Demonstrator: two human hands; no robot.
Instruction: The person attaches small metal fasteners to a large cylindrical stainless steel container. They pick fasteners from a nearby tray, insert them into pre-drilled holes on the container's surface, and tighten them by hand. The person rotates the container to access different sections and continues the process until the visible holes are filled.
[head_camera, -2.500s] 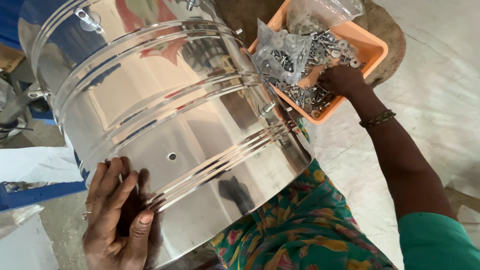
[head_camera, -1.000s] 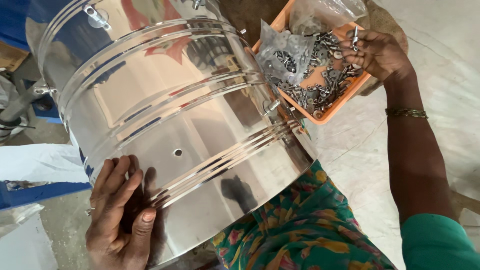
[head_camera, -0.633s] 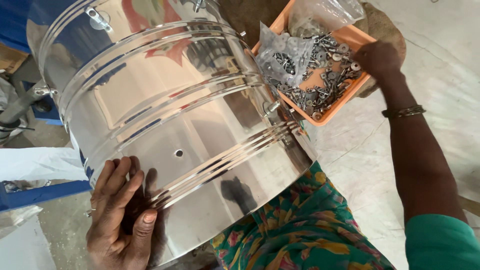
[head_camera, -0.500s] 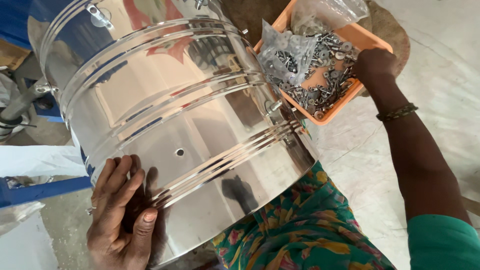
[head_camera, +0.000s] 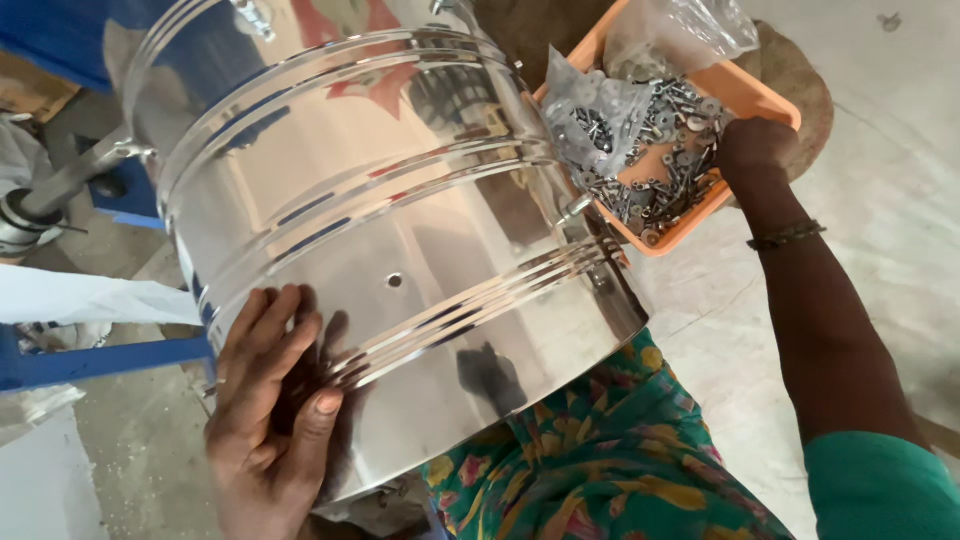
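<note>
Drum: a large polished steel drum (head_camera: 400, 240) lies tilted across the person's lap, over a patterned green garment (head_camera: 620, 470). Raised ribs run around its wall.
Drum hole: a small round hole (head_camera: 394, 281) sits in the wall, between two rib groups, near the middle of the view.
Drum fitting: a small metal stub (head_camera: 578, 208) projects from the drum wall on the side facing the tray.
Left hand: the left hand (head_camera: 270, 410) lies flat on the lower wall of the drum, close to its rim. Fingers are spread apart and pressed against the metal; the thumb points toward the hole. The hand bears on the surface and grips nothing.
Right hand: the right hand (head_camera: 755, 150) reaches into the orange tray (head_camera: 745, 95), at its near right edge, well apart from the left hand. A dark bangle (head_camera: 787, 235) circles the wrist.
Right-hand fingers: they curl down into the loose hardware; whether they are clamped on a piece cannot be told, as the back of the hand hides them.
Tray contents: a heap of small metal screws and washers (head_camera: 665, 160), plus clear plastic bags (head_camera: 600, 115), probably holding more of the same.
Tray position: just beside the drum's upper right edge, on a brown round support (head_camera: 800, 75).
Floor: pale concrete floor (head_camera: 880, 200) lies to the right.
</note>
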